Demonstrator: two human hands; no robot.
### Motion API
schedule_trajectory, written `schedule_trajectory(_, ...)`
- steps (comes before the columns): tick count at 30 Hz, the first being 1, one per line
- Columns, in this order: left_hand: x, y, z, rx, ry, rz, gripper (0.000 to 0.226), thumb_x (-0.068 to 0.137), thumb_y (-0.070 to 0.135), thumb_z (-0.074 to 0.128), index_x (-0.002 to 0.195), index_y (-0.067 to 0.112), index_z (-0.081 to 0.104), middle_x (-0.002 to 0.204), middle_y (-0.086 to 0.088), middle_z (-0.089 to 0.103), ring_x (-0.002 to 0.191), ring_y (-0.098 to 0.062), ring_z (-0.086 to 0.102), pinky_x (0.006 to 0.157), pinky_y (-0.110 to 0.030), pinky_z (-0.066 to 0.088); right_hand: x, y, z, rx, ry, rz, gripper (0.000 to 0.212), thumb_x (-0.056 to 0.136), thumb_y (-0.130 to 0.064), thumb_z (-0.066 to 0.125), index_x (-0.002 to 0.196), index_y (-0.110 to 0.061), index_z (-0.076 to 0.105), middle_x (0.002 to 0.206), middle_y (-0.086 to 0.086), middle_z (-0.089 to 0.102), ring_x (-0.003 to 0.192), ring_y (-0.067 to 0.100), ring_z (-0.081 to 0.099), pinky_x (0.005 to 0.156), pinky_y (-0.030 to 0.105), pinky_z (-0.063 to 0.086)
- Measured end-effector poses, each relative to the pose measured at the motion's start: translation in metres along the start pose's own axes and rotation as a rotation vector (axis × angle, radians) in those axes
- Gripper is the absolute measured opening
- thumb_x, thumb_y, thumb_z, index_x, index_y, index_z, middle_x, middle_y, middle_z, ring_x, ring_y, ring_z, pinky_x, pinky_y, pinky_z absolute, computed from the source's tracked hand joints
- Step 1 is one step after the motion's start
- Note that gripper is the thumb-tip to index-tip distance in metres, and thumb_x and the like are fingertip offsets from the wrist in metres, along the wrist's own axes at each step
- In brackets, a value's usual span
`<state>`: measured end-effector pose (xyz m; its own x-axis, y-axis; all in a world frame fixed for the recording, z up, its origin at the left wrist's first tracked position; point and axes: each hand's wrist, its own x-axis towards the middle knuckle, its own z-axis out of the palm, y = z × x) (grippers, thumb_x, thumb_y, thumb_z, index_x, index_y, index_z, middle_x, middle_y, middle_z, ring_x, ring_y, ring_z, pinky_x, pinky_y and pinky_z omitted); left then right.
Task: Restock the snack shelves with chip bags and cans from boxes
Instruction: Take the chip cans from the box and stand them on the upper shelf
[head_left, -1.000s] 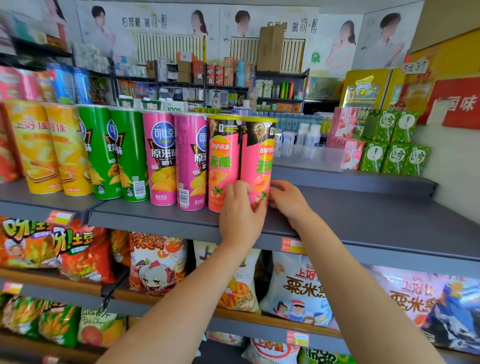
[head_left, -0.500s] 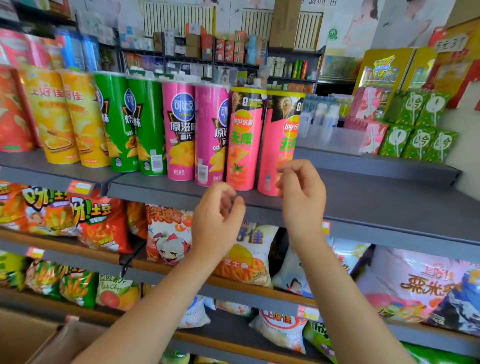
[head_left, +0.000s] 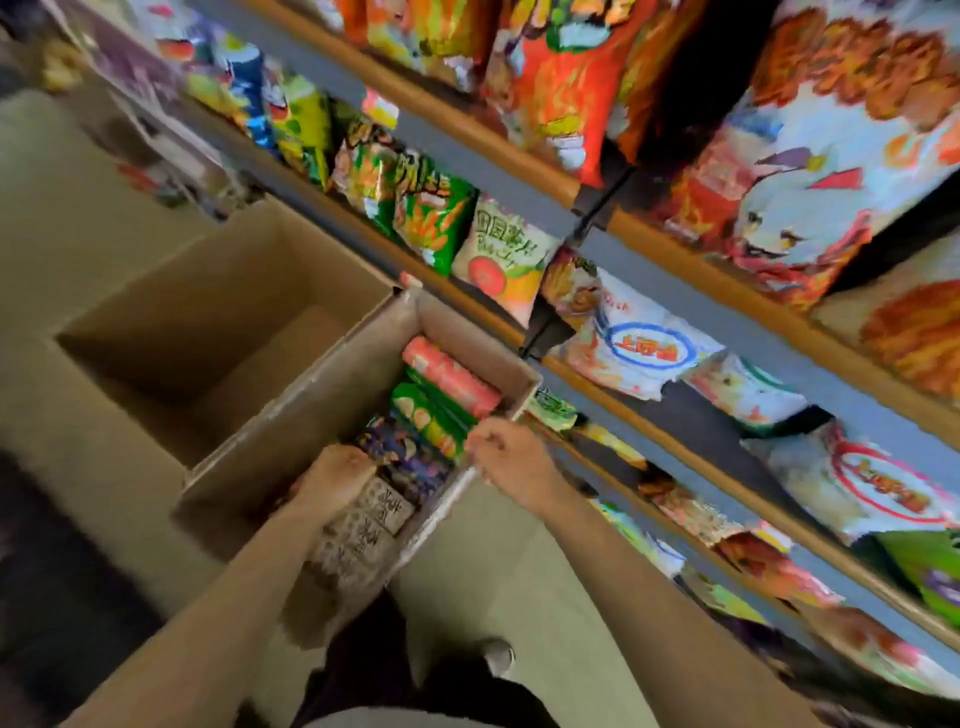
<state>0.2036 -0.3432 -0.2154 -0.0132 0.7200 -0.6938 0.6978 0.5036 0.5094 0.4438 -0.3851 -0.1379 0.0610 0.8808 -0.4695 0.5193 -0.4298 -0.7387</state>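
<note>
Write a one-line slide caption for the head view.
Both hands, left and right, reach into a cardboard box of chip cans beside the stocked snack shelves.

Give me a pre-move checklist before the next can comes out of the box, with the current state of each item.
1. Stock left in the near box: ok, a pink can, a green can and a dark can lie inside.
2. Left hand free to pick: cannot tell, it reaches into the box but the fingers are blurred.
3. Right hand free: cannot tell, it sits at the box's right edge, blurred.
4. Far box as a source: not ok, no stock shows in it.
5. Sharp view for a sure grip: not ok, the frame is motion-blurred.
</note>
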Motion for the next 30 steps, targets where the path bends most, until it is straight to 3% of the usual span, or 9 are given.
schedule_trajectory(3, 0.032, -0.053, -0.005, -0.106, -0.048, -0.142, 0.024, 0.092, 0.026, 0.062, 0.072, 0.015, 0.056, 0.065, -0.012, 0.064, 0.062, -0.027, 0.066, 0.064, -0.034, 0.053, 0.035, -0.002, 0.044, -0.047, -0.109, 0.108, 0.019, 0.099, -0.018, 0.054, 0.081, -0.02, 0.063, 0.073, -0.006, 0.059, 0.066, 0.011, 0.054, 0.062, 0.02, 0.043)
schedule_trajectory(6, 0.038, -0.052, -0.017, -0.154, -0.04, -0.17, 0.024, 0.097, 0.013, 0.055, 0.075, 0.006, 0.06, 0.052, -0.003, 0.056, 0.041, -0.013, 0.056, 0.048, -0.025, 0.05, 0.09, -0.006, 0.066, -0.117, -0.068, 0.158, 0.019, 0.097, -0.015, 0.055, 0.106, -0.001, 0.063, 0.097, 0.012, 0.062, 0.09, 0.028, 0.059, 0.077, 0.034, 0.049)
schedule_trajectory(10, 0.066, -0.064, -0.025, -0.151, -0.121, -0.132, 0.022, 0.102, 0.018, 0.05, 0.092, 0.009, 0.067, 0.074, -0.001, 0.061, 0.068, -0.014, 0.058, 0.074, -0.03, 0.048, 0.181, 0.014, 0.077, -0.331, 0.139, 0.284, 0.041, 0.087, -0.026, 0.063, 0.122, -0.007, 0.051, 0.122, 0.018, 0.052, 0.108, 0.037, 0.054, 0.086, 0.037, 0.047)
schedule_trajectory(13, 0.085, -0.072, -0.033, -0.188, -0.149, -0.141, 0.02, 0.102, 0.02, 0.049, 0.103, 0.01, 0.066, 0.081, 0.0, 0.062, 0.067, -0.009, 0.059, 0.06, -0.024, 0.046, 0.224, 0.045, 0.089, -0.473, 0.193, 0.463, 0.059, 0.089, -0.025, 0.067, 0.135, -0.001, 0.04, 0.141, 0.023, 0.044, 0.132, 0.041, 0.042, 0.108, 0.045, 0.037)
schedule_trajectory(18, 0.107, -0.082, -0.045, -0.205, -0.203, -0.154, 0.024, 0.1, 0.031, 0.052, 0.112, 0.016, 0.066, 0.107, -0.007, 0.067, 0.08, -0.009, 0.058, 0.074, -0.026, 0.046, 0.232, 0.074, 0.122, -0.541, 0.077, 0.594, 0.077, 0.083, -0.03, 0.076, 0.143, -0.004, 0.036, 0.146, 0.019, 0.046, 0.136, 0.037, 0.044, 0.11, 0.049, 0.041)
schedule_trajectory(22, 0.113, -0.077, -0.05, -0.191, -0.244, -0.132, 0.023, 0.1, 0.03, 0.053, 0.114, 0.016, 0.064, 0.112, -0.013, 0.068, 0.088, -0.017, 0.059, 0.071, -0.026, 0.044, 0.223, 0.072, 0.143, -0.455, -0.121, 0.598, 0.102, 0.05, -0.044, 0.091, 0.135, -0.005, 0.051, 0.13, 0.013, 0.063, 0.114, 0.03, 0.065, 0.094, 0.043, 0.055)
schedule_trajectory(25, 0.111, -0.062, -0.048, -0.113, -0.21, 0.017, 0.024, 0.095, 0.023, 0.06, 0.118, 0.022, 0.059, 0.107, 0.001, 0.064, 0.091, -0.016, 0.061, 0.073, -0.028, 0.049, 0.189, 0.033, 0.139, -0.477, -0.2, 0.523, 0.082, 0.061, -0.037, 0.086, 0.127, -0.004, 0.05, 0.121, 0.004, 0.059, 0.107, 0.028, 0.063, 0.079, 0.031, 0.049)
schedule_trajectory(27, 0.107, -0.054, -0.043, 0.075, -0.11, 0.277, 0.054, 0.086, 0.025, 0.07, 0.135, 0.027, 0.048, 0.123, 0.005, 0.057, 0.11, -0.017, 0.058, 0.09, -0.036, 0.051, 0.167, 0.013, 0.131, -0.518, -0.247, 0.448, 0.06, 0.073, -0.028, 0.079, 0.123, -0.012, 0.051, 0.115, 0.009, 0.057, 0.099, 0.031, 0.063, 0.072, 0.03, 0.045)
schedule_trajectory(30, 0.104, -0.05, -0.029, 0.376, -0.113, 0.653, 0.094, 0.07, 0.04, 0.081, 0.149, 0.031, 0.032, 0.151, 0.003, 0.035, 0.141, -0.02, 0.029, 0.115, -0.043, 0.027, 0.141, -0.009, 0.117, -0.332, -0.346, 0.39, 0.053, 0.071, -0.026, 0.081, 0.118, -0.022, 0.057, 0.106, 0.002, 0.064, 0.087, 0.02, 0.067, 0.076, 0.035, 0.057)
